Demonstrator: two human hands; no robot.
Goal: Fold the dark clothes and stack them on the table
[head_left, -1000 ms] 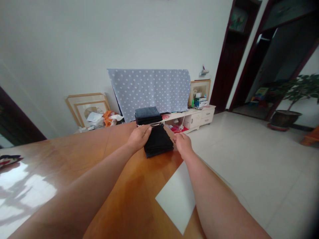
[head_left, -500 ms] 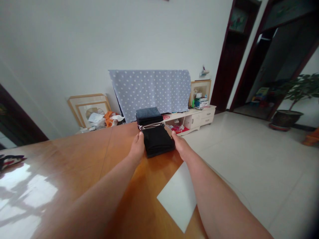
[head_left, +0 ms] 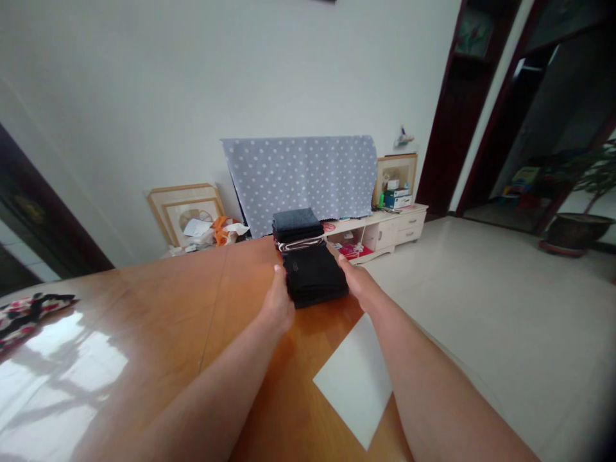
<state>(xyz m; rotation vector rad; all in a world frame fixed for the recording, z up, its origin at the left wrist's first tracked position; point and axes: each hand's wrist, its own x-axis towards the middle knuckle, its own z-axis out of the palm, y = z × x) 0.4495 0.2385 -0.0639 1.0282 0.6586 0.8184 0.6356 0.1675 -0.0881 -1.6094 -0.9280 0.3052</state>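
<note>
A stack of folded black clothes (head_left: 315, 276) lies on the wooden table, near its far right edge. My left hand (head_left: 280, 300) presses against the stack's left side, thumb pointing up and the other fingers mostly hidden. On the opposite side my right hand (head_left: 355, 280) grips the right edge, its fingertips out of sight behind the cloth. Right behind stands a taller pile of folded clothes (head_left: 297, 224), with blue-grey denim on top and a pale layer lower down. A white square sheet (head_left: 359, 382) lies closer to me, partly under my right forearm.
The glossy wooden table (head_left: 192, 308) carries a patterned cloth (head_left: 29, 314) at far left. Beyond it are a white low cabinet (head_left: 399, 228), a dotted blue-grey cover (head_left: 303, 173), framed pictures (head_left: 187, 205) and plastic bags (head_left: 216, 232). A potted plant (head_left: 577, 231) stands at right.
The view has turned slightly left, bringing more of the patterned cloth into sight. Both hands remain at the sides of the black stack; the left thumb now sits more upright.
</note>
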